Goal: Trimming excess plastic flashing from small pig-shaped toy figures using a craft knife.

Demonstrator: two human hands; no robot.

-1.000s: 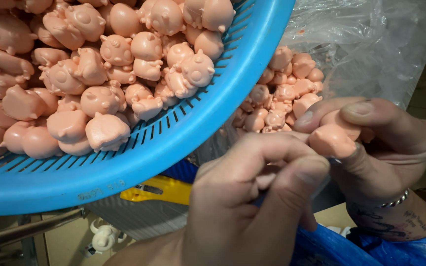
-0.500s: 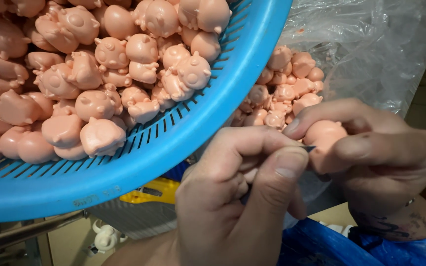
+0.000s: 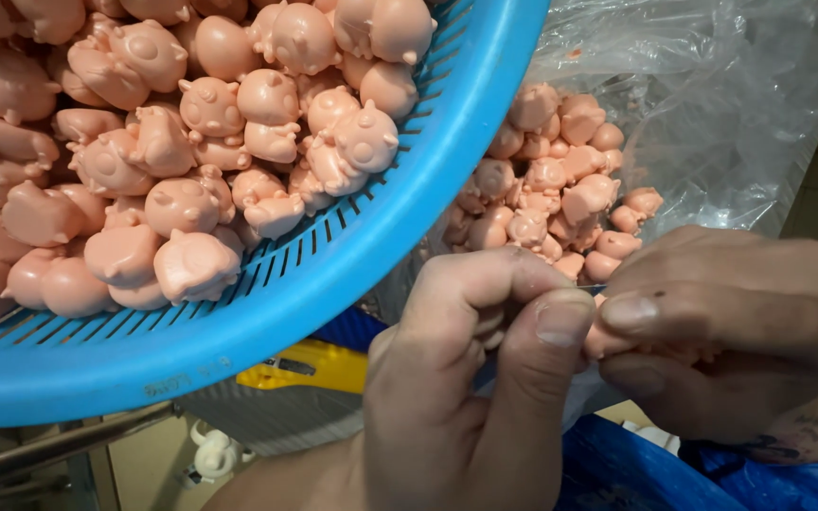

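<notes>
- Head view: the left hand (image 3: 456, 378) is curled tight, thumb pressed toward the bent forefinger, pinching at the edge of a small pink figure (image 3: 608, 339); whether it also holds a small tool cannot be told.
- The right hand (image 3: 740, 331) is closed around the same pink figure, thumb on top and fingers wrapped beneath, so only one end of the figure shows between the two hands.
- The figure sits low and right of centre, just below the clear plastic bag (image 3: 712, 104) and beside the rim of the blue basket (image 3: 352, 284).
- The blue basket, a round slotted plastic one, fills the upper left and is heaped with many pink pig-like figures (image 3: 182, 151), piled up to the rim.
- The clear plastic bag lies behind the hands, crumpled and open, holding a smaller heap of the same pink figures (image 3: 551, 189).
- A blue sheet (image 3: 636, 473) shows under the right hand.
</notes>
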